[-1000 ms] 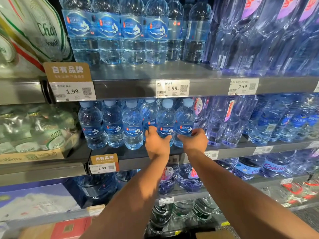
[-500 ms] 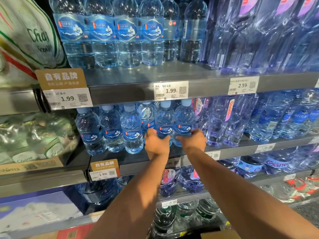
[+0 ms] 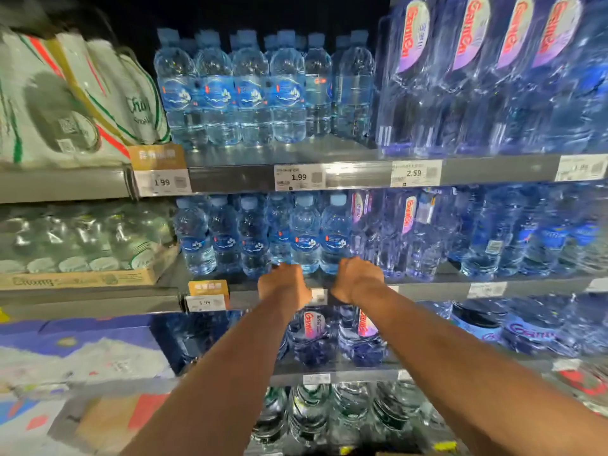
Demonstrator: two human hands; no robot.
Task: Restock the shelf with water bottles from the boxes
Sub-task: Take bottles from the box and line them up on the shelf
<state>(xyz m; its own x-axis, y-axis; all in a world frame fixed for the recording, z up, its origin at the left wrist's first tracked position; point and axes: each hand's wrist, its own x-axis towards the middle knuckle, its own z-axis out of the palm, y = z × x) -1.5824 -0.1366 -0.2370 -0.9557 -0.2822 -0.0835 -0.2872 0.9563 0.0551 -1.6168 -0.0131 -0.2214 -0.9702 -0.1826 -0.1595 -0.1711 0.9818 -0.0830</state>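
Clear plastic bottles [image 3: 320,236] stand at the shelf [image 3: 427,284] lip; your left hand [image 3: 283,284] and right hand [image 3: 357,278], grips curled, touch their bases. Shove unevenly and they topple.

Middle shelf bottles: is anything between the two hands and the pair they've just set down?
Nothing visible. The left hand and right hand sit at the shelf edge, directly below the two front bottles, with no object between.

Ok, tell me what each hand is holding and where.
Both hands, left and right, are at the bases of two small bottles on the middle shelf; a real grip cannot be told.
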